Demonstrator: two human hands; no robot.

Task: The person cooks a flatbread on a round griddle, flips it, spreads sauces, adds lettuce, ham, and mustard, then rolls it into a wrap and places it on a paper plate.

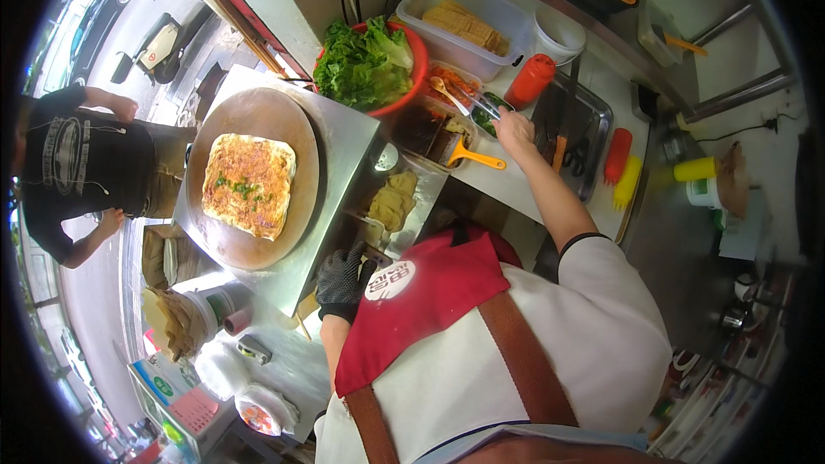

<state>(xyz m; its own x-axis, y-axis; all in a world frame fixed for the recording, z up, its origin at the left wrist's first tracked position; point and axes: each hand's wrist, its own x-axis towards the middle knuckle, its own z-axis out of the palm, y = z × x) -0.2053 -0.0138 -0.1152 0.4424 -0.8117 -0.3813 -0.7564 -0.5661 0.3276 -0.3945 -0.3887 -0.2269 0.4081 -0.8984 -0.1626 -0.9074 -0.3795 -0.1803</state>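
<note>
My right hand (514, 132) grips metal tongs (480, 102), whose tips reach over a container of chopped greens (485, 121) and a tub of shredded orange vegetable (445, 80) with a spoon in it. My left hand (340, 277), in a black dotted glove, is beside the griddle stand's edge near my red apron, with fingers apart and nothing seen in it. A browned, square flatbread (248, 187) with chopped green bits lies on the round griddle (300, 142). A yellow-handled brush (474, 156) rests at a dark sauce container (416, 132).
Lettuce fills a red basin (419, 61) behind the griddle. A red squeeze bottle (532, 80) stands near a metal tray (602, 122) holding scissors. Dough pieces (393, 200) sit in a metal tray between my arms. A person in black (84, 154) stands beyond the griddle.
</note>
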